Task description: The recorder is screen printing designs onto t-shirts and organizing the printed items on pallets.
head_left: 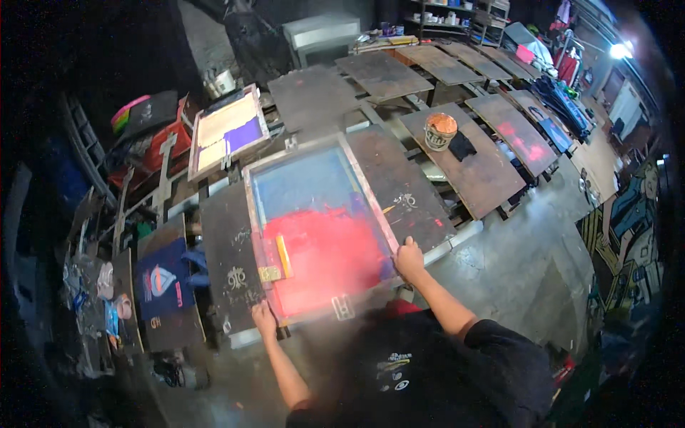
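A screen printing frame (364, 184) lies in front of me, its blue mesh (300, 182) coated with bright red ink (328, 257) over the near half. My left hand (265, 319) is closed at the frame's near left corner. Around the right rail, close to the near right corner, my right hand (409, 260) is closed too. A yellow-orange strip with a tan piece at its end, perhaps a squeegee (284, 255), rests along the inner left side. Beneath the frame are dark flat boards (227, 250).
Behind on the left lies another screen frame (265, 114) with cream and purple areas. A tub of orange ink (440, 132) and a black cloth (462, 145) sit on a board to the right. A dark blue printed fabric (168, 279) covers a board at left. Shelves (446, 18) stand far back.
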`<state>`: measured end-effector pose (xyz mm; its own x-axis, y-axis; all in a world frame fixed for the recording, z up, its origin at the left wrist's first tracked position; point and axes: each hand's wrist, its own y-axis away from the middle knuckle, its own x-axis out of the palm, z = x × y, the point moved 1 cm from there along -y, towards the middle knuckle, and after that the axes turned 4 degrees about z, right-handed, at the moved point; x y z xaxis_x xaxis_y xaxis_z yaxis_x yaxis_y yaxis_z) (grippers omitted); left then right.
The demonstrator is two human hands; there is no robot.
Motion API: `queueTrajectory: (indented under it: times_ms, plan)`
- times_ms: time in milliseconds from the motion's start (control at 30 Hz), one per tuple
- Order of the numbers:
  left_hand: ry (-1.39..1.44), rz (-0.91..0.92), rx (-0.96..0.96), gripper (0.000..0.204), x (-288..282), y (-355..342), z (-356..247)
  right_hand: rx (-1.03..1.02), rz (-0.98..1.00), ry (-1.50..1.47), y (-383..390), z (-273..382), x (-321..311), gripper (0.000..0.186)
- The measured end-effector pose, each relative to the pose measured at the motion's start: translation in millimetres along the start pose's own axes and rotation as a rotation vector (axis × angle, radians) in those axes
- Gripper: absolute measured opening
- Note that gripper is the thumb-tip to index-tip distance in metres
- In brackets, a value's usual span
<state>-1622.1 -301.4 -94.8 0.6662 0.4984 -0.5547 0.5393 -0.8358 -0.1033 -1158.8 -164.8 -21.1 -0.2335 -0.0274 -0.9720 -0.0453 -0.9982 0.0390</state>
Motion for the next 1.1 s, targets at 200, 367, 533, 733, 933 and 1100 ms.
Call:
queueTrajectory:
  times_ms: [200,367,533,733,933,1100]
  plan:
    - [0.199,-0.278,-0.102,0.022,0.5,1.0,-21.8,-0.035,0.047,-0.010,-3.9,-14.6,21.2,0.029]
    - [0.225,-0.487,-0.075,0.014,10.4,21.7,-73.5,-0.106,-0.012,-0.118,2.2,-31.5,-2.7,0.022]
    - [0.175,-0.421,0.197,0.020,83.9,3.9,-165.3,-0.254,-0.126,-0.551,17.0,-86.0,-35.7,0.014]
    - [0.307,-0.181,0.412,0.030,228.8,57.5,-312.2,-0.183,-0.107,-0.669,45.4,-191.5,-103.9,0.022]
    - [0.524,0.536,0.263,0.025,370.6,204.5,-432.5,-0.057,-0.370,-0.696,70.6,-341.6,-147.0,0.025]
    - [0.534,0.811,0.325,0.027,492.5,289.3,-487.7,0.193,-0.660,-0.706,115.3,-488.4,-176.8,0.021]
